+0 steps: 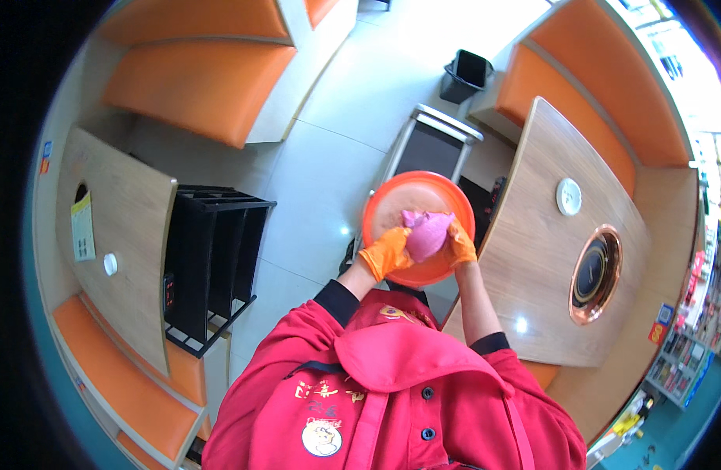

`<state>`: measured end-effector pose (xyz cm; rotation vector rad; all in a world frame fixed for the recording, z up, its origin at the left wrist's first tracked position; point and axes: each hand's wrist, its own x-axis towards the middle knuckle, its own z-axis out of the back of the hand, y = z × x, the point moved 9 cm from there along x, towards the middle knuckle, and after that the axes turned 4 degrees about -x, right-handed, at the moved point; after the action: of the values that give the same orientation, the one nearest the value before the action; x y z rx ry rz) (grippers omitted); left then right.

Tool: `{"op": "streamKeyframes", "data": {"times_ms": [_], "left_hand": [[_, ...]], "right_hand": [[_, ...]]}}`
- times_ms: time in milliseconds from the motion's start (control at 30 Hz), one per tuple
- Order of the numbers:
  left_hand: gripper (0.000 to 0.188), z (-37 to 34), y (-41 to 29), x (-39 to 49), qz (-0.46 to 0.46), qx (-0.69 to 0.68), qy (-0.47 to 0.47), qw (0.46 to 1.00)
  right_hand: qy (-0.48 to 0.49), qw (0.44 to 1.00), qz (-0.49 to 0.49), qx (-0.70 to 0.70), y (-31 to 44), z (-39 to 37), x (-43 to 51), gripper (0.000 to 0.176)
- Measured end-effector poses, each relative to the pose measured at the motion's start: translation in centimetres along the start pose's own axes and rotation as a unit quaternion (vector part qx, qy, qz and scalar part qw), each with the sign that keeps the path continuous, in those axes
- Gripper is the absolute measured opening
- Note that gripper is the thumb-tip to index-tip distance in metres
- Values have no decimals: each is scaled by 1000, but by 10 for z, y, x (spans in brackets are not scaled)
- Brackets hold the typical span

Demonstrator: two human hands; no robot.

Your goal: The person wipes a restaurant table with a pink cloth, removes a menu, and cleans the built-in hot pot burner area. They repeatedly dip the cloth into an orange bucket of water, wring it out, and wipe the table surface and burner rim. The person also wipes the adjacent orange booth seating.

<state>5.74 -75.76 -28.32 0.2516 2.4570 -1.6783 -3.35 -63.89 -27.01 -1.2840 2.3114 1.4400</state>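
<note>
In the middle of the view, a pink cloth (428, 235) is bunched between my two hands, above a round orange plastic basin (467, 202). My left hand (389, 252), in an orange glove, grips the cloth from its left side. On the cloth's right side, my right hand (459, 244) wears a matching orange glove and holds it with bent fingers. The basin holds cloudy liquid, and it sits over the near end of a metal-framed cart (434, 141). How the basin is supported is hidden.
To the right stands a wooden table (530, 235) with a white ashtray (569, 197) and a copper-rimmed round burner (595, 274). A black bin (466, 76) is beyond the cart. At left, a black rack (219, 264) adjoins another table (125, 235). Orange bench seats (201, 82) flank the aisle.
</note>
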Motion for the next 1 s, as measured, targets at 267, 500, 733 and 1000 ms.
{"op": "streamKeyframes", "data": {"times_ms": [267, 500, 733, 1000], "left_hand": [[65, -26, -58, -27, -31, 63, 26, 997], [38, -59, -71, -1, 87, 130, 139, 978], [30, -36, -22, 39, 0, 334, -15, 942], [49, -22, -68, 15, -9, 394, -143, 908]], "right_hand": [[111, 993, -36, 31, -5, -62, -2, 69], [131, 982, -112, -79, 24, -70, 25, 49], [24, 879, 64, -473, 23, -20, 61, 16], [-112, 811, 93, -567, 34, -40, 44, 7]]}}
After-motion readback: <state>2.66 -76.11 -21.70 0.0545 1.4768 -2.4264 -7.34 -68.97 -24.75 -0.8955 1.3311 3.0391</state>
